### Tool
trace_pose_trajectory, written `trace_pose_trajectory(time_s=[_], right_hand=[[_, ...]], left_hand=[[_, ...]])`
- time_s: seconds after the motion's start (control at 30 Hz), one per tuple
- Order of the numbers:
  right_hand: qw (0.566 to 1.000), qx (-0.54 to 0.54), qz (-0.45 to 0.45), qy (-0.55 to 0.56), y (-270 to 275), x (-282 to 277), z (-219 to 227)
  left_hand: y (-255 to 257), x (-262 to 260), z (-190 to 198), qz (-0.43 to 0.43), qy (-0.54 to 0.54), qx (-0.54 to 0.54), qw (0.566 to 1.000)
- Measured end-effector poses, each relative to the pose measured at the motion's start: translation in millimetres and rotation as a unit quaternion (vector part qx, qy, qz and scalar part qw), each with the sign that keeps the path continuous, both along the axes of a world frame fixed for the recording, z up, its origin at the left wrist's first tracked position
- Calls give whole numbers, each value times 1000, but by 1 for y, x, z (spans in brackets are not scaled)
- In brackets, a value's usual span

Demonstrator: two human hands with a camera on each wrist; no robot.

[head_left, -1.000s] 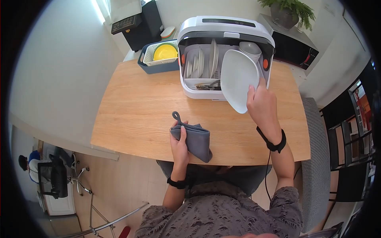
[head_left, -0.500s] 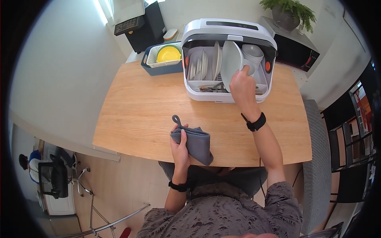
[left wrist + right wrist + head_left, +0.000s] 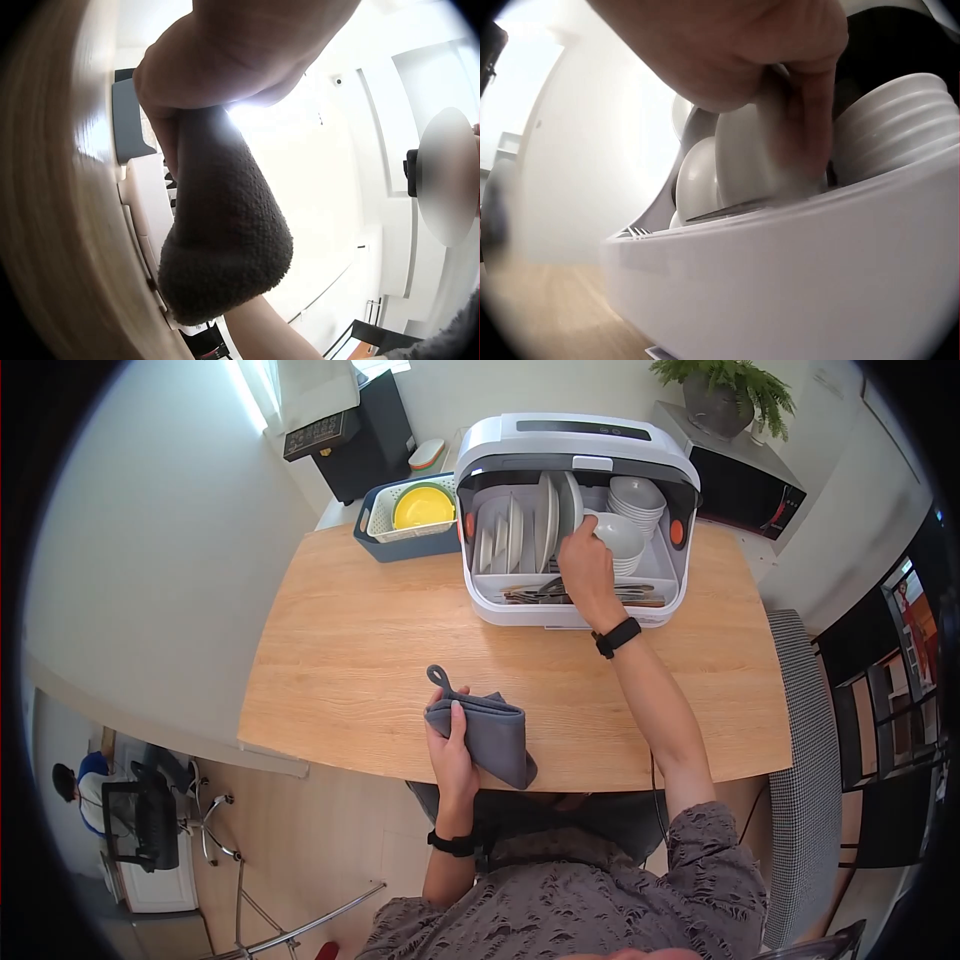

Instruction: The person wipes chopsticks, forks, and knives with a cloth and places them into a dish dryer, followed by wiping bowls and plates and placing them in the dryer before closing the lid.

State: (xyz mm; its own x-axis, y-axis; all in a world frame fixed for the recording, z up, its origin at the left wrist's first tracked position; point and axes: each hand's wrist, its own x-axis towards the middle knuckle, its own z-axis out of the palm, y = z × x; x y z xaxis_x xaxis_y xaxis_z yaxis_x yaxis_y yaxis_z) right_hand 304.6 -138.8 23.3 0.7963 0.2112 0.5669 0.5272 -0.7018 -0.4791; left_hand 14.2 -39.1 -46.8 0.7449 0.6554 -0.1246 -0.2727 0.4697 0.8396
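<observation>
a white plate (image 3: 568, 510) is held on edge by the right hand (image 3: 585, 565) inside the open dish cabinet (image 3: 575, 435), which stands at the far edge of the wooden table (image 3: 340, 620), towards its right corner. the plate stands upright in the rack, just beside other upright plates (image 3: 510, 525) on its left, with a stack of bowls (image 3: 632, 500) on its right. in the right wrist view, the fingers (image 3: 814, 112) are seen curled over the plate's rim (image 3: 742, 150), thumb and fingers pinching it from both faces.

the plate is judged to be stiff, smooth ceramic: moderately heavy for its size, slippery where glazed, and breakable if knocked against the neighbouring plates or the rack wall. it is best taken at the upper rim, pinched across its thickness, as is done here, so that it can be guided straight along its slot without tilting.

a folded grey cloth (image 3: 485, 730) is gripped by the left hand (image 3: 450, 735) near the table's near edge, about its middle; the fingers are closed round the cloth's left side, and its hanging loop (image 3: 437, 677) sticks up free. the cloth is judged soft, light and limp.

a blue basket with a yellow bowl (image 3: 420, 508) stands at the far edge, left of the cabinet.
</observation>
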Motion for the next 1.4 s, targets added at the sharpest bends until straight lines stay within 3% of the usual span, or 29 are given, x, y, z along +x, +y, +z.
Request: trace_pose_trajectory(time_s=[0.17,0.37,0.67,0.87,0.97,1.07,1.27,1.4], right_hand=[[999,8,32,39,2,4,8],[994,-33,71,76,-5,10,13],[977,-27,117,175,-13,3,2],[980,-24,131,150,-17,-5,2],[993,-30,101,-59,-25,-18,-15],[985,-11,119,-124,-37,-55,4],[980,-3,197,-28,-38,-91,9],[922,-83,298,232,-32,-132,26]], left_hand=[[3,3,4,-20,11,-20,1000],[16,0,-10,-141,-72,-239,958],[19,0,-9,-122,-113,-347,923],[22,-3,-8,-140,-142,-378,904],[20,-4,-2,-149,-131,-362,911],[17,-6,4,-172,-136,-329,919],[9,2,-3,-214,-146,-344,902],[5,3,-5,-178,-157,-295,926]])
